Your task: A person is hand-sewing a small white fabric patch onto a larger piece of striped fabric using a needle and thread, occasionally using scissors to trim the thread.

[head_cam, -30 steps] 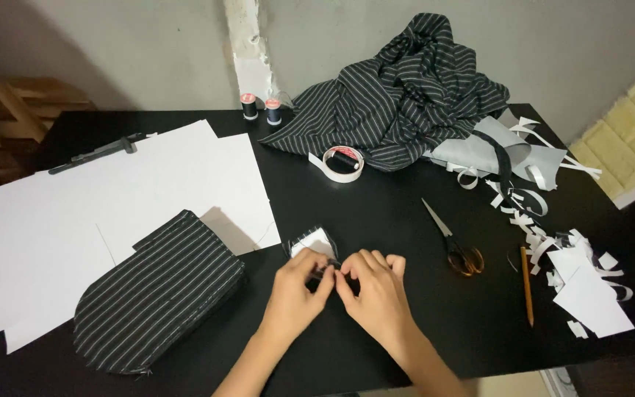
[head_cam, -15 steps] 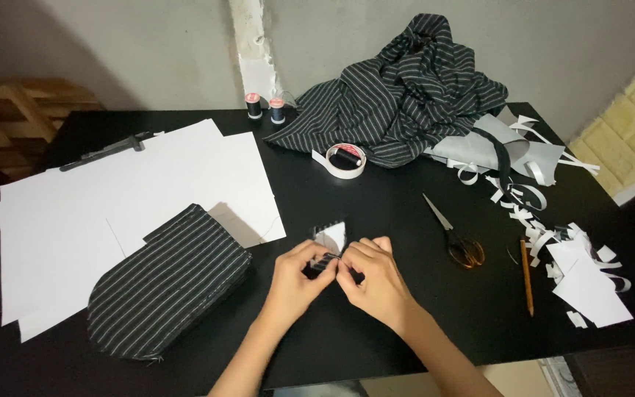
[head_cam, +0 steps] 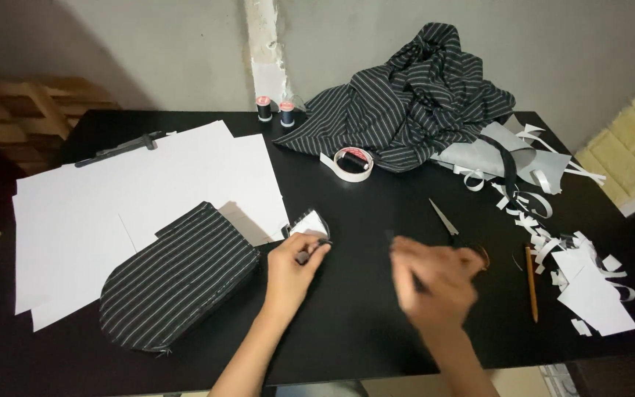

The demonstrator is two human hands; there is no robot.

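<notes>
My left hand (head_cam: 295, 266) pinches a small striped fabric piece with a white backing (head_cam: 309, 223) near the middle of the black table (head_cam: 347, 331). My right hand (head_cam: 435, 279) is blurred with motion, fingers apart, apart from the left hand and just left of the scissors (head_cam: 456, 234). It seems to hold nothing. A rounded black pinstriped fabric piece (head_cam: 178, 276) lies left of my left hand, partly on white paper sheets (head_cam: 126, 198).
A heap of striped cloth (head_cam: 406, 99) lies at the back, with a tape roll (head_cam: 353, 163) and two thread spools (head_cam: 273, 110) near it. A pencil (head_cam: 531, 283) and paper scraps (head_cam: 589, 287) lie at the right. A dark tool (head_cam: 119, 149) rests at the paper's far edge.
My two hands were together on the small piece. My right hand has let go and swung right toward the scissors. My left hand keeps the piece.
</notes>
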